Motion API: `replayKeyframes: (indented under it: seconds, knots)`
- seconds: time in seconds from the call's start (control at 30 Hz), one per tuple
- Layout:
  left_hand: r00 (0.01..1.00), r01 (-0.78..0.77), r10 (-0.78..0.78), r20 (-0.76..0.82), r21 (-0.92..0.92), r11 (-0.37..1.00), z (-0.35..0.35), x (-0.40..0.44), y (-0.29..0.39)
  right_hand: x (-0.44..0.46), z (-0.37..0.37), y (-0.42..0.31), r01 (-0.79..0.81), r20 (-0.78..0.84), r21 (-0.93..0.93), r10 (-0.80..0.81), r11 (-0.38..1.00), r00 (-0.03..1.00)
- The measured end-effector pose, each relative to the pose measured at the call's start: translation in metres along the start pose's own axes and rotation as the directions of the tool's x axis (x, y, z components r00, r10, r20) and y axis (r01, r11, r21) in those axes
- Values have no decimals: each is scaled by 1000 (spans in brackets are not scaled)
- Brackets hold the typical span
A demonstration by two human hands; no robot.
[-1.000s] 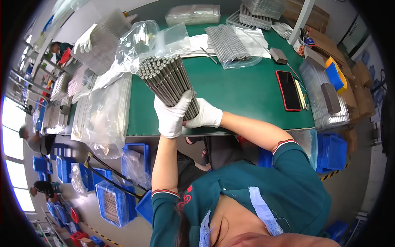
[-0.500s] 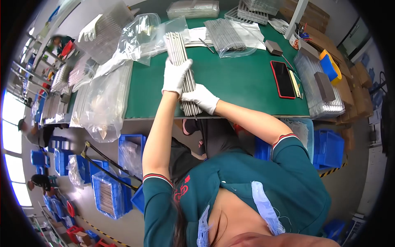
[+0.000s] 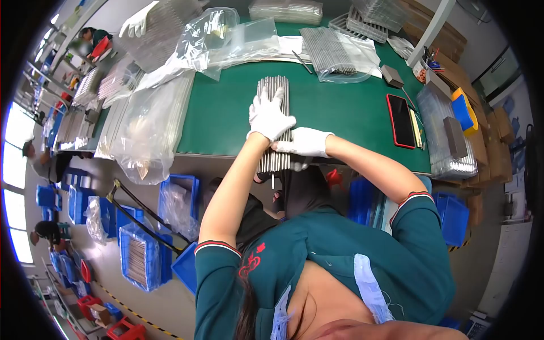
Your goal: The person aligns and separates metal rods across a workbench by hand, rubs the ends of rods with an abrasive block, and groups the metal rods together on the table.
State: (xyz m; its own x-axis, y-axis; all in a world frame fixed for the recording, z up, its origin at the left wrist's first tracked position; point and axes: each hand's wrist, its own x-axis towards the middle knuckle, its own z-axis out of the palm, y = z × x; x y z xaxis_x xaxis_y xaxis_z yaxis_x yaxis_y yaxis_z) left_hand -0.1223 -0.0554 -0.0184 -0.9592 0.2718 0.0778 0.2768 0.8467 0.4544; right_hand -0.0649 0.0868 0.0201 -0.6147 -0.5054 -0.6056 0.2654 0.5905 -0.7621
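A bundle of slim metal rods [image 3: 274, 162] lies lengthwise across the front edge of the green table, its near end overhanging. One rod sticks out lower than the others. My left hand [image 3: 270, 115], in a white glove, rests on top of the bundle with fingers stretched and spread. Lower down, my right hand [image 3: 306, 141], also gloved, grips the bundle from the right side. Its thumb lies over the rods, and some fingers show beneath them.
More rods on a plastic bag [image 3: 331, 51] lie at the back of the green table [image 3: 221, 113]. A red-cased phone [image 3: 401, 120] and clear trays [image 3: 433, 122] are at right. Plastic-wrapped stock [image 3: 150, 127] lies left. Blue bins [image 3: 141, 258] stand on the floor; people are farther left.
The bundle has come nearer and turned from tilted to almost straight. My left hand has gone from wrapped around it to spread on top. The camera view has shifted slightly.
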Motion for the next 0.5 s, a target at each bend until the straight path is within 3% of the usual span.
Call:
replayKeyframes:
  seconds: [0.03, 0.1, 0.2, 0.23, 0.3, 0.43, 0.5]
  knots:
    - [1000, 31, -31, -5, 72, 997, -1, -4, 2, -12, -2, -15, -30, -9, -223, 28, 974, 1000]
    - [996, 94, -93, -14, 210, 973, -5, -12, 7, -14, -9, -11, -59, -13, -376, 58, 925, 998]
    - [990, 140, -137, -30, 226, 964, -15, -22, 5, -24, -16, -1, 44, -203, -581, -196, 813, 959]
    - [988, 152, -149, -33, 219, 964, -18, -24, 2, -24, -16, 10, 30, -329, -610, -288, 792, 899]
    - [983, 174, -182, 3, 288, 942, -24, -26, -12, -15, -18, 41, 309, -451, -643, -673, 700, 586]
    - [978, 204, -209, -15, 299, 932, -35, -32, -43, -2, -20, 55, 304, -278, -813, -791, 496, 545]
    - [974, 223, -224, -35, 324, 919, -39, -34, -62, 7, -20, 46, 333, -167, -837, -784, 433, 598]
